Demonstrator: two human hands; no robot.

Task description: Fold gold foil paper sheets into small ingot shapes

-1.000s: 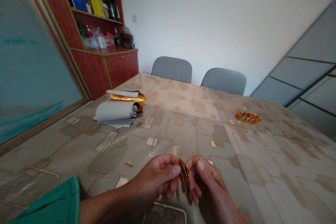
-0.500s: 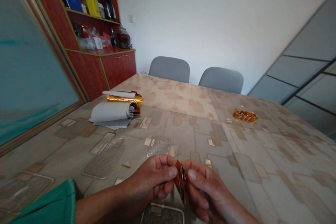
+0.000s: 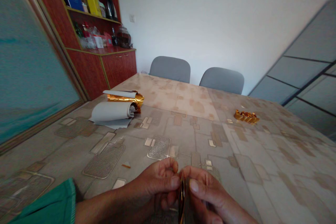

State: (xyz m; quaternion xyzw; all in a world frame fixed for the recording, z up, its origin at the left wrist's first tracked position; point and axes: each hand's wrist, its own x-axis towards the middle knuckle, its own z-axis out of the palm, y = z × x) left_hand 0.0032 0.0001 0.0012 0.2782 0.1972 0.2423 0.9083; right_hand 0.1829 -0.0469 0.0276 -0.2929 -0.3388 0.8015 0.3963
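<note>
A folded strip of gold foil [image 3: 181, 197] stands almost upright between the person's two hands, its long axis running roughly vertically and its narrow edge facing the camera; its lower end runs out of view at the bottom of the frame. The left hand [image 3: 156, 185] and right hand [image 3: 207, 190] are both closed on it, fingers curled and thumbs pressing from either side, and they nearly hide it. The hands are over the near edge of a patterned table cover [image 3: 183, 129], and nothing stands between them and the other items. Farther along on the left lie one grey paper roll [image 3: 110, 111] on a flat grey sheet [image 3: 112, 123] and, just behind it, one gold foil roll [image 3: 125, 98]. One small heap of crumpled gold foil [image 3: 246, 116] sits well off to the right. Beyond the table are two grey chairs [image 3: 170, 69] [image 3: 222, 80] and one red wooden cabinet [image 3: 118, 66]. A green sleeve [image 3: 44, 203] covers the left arm.
</note>
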